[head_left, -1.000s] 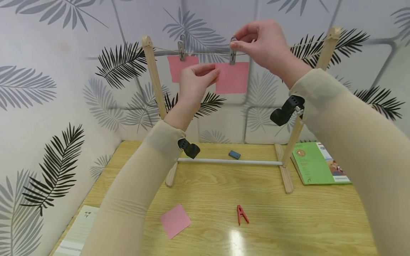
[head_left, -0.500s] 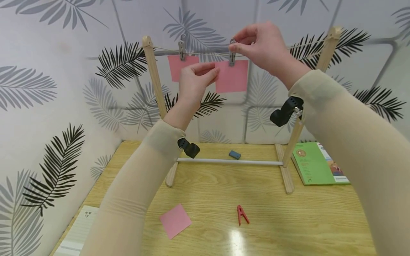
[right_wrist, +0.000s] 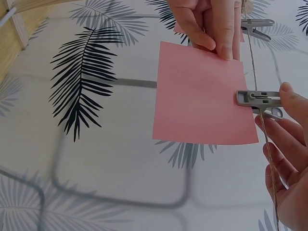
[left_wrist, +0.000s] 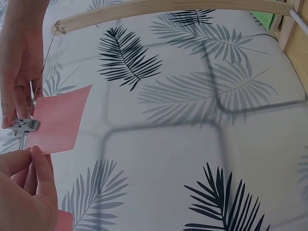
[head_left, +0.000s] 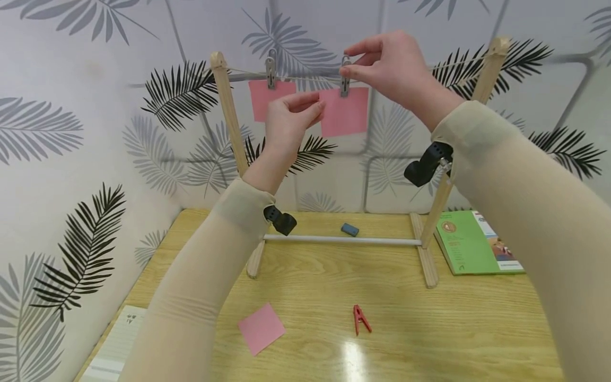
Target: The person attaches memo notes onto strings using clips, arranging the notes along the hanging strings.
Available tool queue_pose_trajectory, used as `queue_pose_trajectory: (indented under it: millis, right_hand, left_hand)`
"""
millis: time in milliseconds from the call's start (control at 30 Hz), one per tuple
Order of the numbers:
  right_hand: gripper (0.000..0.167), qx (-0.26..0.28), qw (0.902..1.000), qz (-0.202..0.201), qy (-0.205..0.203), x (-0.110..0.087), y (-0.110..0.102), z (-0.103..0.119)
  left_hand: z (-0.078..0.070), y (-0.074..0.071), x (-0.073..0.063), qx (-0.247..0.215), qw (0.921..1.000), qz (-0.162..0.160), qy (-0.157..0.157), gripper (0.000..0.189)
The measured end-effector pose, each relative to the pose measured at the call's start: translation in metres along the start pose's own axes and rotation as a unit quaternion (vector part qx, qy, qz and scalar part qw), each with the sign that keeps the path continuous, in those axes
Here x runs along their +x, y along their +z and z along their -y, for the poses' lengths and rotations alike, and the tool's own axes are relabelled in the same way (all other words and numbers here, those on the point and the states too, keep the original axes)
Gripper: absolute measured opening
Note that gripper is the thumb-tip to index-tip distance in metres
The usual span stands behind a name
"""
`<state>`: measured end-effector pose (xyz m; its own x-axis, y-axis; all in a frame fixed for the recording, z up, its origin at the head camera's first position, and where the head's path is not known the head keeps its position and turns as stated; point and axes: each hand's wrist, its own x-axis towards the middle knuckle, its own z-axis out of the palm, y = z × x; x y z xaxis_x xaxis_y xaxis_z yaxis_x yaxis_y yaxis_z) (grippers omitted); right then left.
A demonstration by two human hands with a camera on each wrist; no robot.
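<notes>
My left hand (head_left: 291, 122) pinches the upper left corner of a pink square of paper (head_left: 346, 114) between thumb and fingers. Thumb and fingers of my right hand (head_left: 393, 66) grip the handle end of a grey clothespin (head_left: 345, 79), whose tip sits over the paper's top edge. In the right wrist view the string (right_wrist: 255, 62) passes by this clothespin (right_wrist: 260, 99) beside the paper (right_wrist: 204, 96). Another pink paper (head_left: 260, 103) hangs to the left under a second grey clothespin (head_left: 270, 73), partly hidden behind my left hand.
Wooden posts (head_left: 229, 111) hold the string, with a white rod (head_left: 343, 240) low between them. On the table (head_left: 315, 281) lie a pink paper (head_left: 261, 329), a red clothespin (head_left: 360, 319), a blue eraser-like block (head_left: 350, 229), a green book (head_left: 470, 244) and a lined notebook (head_left: 114, 345).
The clothespin and the paper have risen slightly toward the string, with my right hand shifting a little left. My left hand keeps its pinch on the paper's corner.
</notes>
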<state>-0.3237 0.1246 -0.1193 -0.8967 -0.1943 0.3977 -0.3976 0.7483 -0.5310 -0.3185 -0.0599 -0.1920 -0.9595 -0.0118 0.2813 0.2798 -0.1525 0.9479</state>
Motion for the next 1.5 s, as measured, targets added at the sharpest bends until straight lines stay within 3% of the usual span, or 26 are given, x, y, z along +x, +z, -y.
queue_pose_trajectory:
  millis: [333,1033,1200,1500]
  right_hand:
    - [0.053,-0.001,1.0000,-0.001,0.003,0.000,-0.003,0.002]
    - [0.050,0.014,0.9997,-0.011,-0.015,-0.005,-0.012,-0.008]
    - [0.051,0.031,0.9990,-0.022,-0.021,-0.009,-0.017,-0.014]
    - [0.047,0.075,0.9950,-0.054,-0.038,-0.024,-0.025,-0.017]
  left_hand:
    - [0.000,-0.006,-0.001,-0.022,0.9997,-0.007,-0.011,0.029]
    - [0.006,-0.021,-0.004,0.001,0.9999,-0.014,-0.004,0.026]
    - [0.007,-0.026,-0.006,0.009,0.9999,-0.007,0.005,0.026]
    - [0.007,-0.036,-0.011,-0.005,1.0000,-0.001,-0.008,0.028]
